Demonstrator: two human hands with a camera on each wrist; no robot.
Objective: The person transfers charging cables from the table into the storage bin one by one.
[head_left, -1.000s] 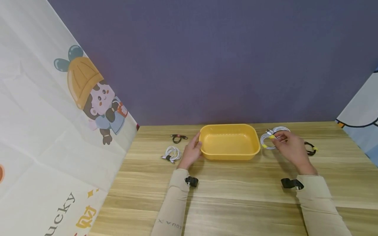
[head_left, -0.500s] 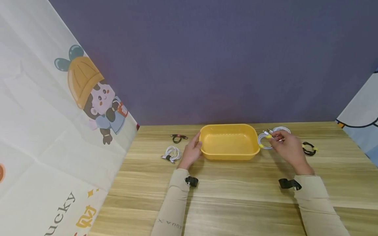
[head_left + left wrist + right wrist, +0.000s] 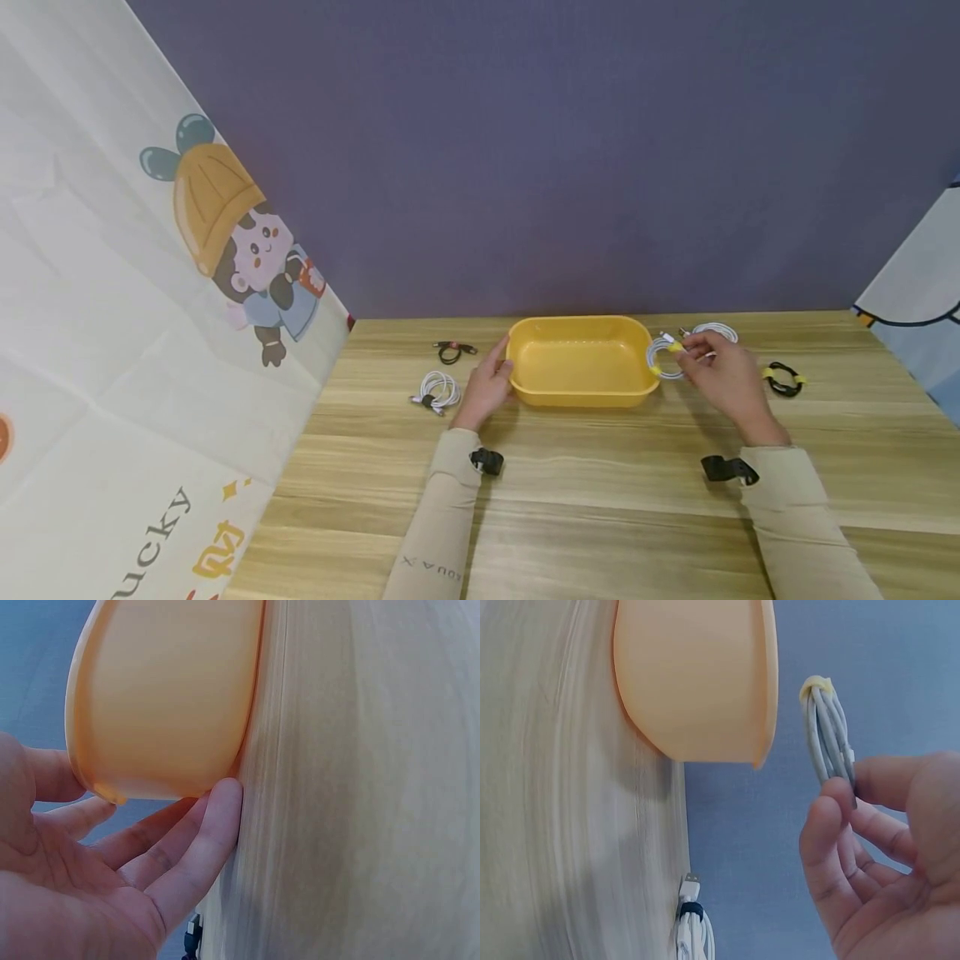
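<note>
A yellow plastic basin (image 3: 585,402) stands on the table. The left hand (image 3: 486,388) holds its left end; in the left wrist view the thumb is at the rim and the fingers (image 3: 196,851) lie against the outer wall. The right hand (image 3: 723,377) pinches a coiled white cable (image 3: 655,357) with yellow ties between thumb and fingertips. In the right wrist view this cable (image 3: 826,735) is raised beside the basin's rim, apart from the table. From the head, the coil overlaps the basin's right edge.
Behind the right hand lies another white cable (image 3: 716,330). A black cable (image 3: 783,380) with yellow ties is further right. Left of the basin lie a small black cable (image 3: 451,354) and a white coiled cable (image 3: 439,388) with a black tie. A dark panel (image 3: 585,167) rises behind the table.
The right hand has moved left with the white cable, bringing the coil to the basin's right edge and uncovering more of the black cable. The left hand and basin have stayed put.
</note>
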